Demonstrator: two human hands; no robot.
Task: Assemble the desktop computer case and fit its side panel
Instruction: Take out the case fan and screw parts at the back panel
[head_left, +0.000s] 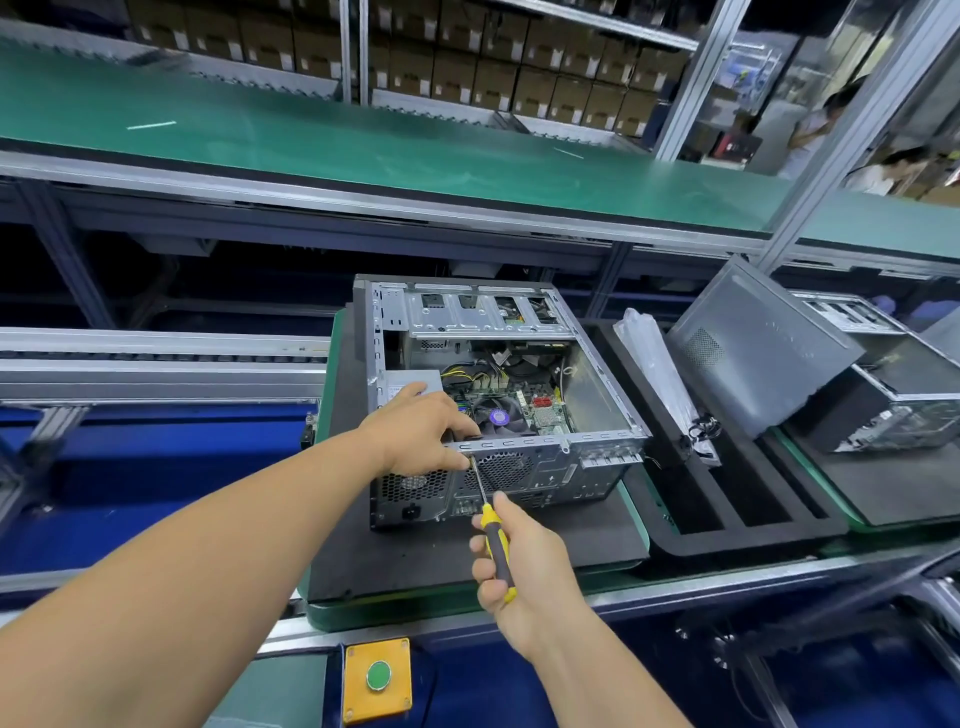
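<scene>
Conveyor pallet (415, 566), open computer case (498, 395): left hand (421, 434) steadies rear rim, right hand (511, 566) grips screwdriver (493, 540) at rear screw; step: fastening; next: side panel (753, 348), likely.

Green conveyor (363, 135) — boxed shelving (467, 57) behind

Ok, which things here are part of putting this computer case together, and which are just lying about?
In use:
case, open side up
screwdriver, gripped by right hand, tip at the rear edge
left hand, gripping that edge
side panel, leaning to the right

Lying about:
plastic bag
foam tray
second case
green button
</scene>
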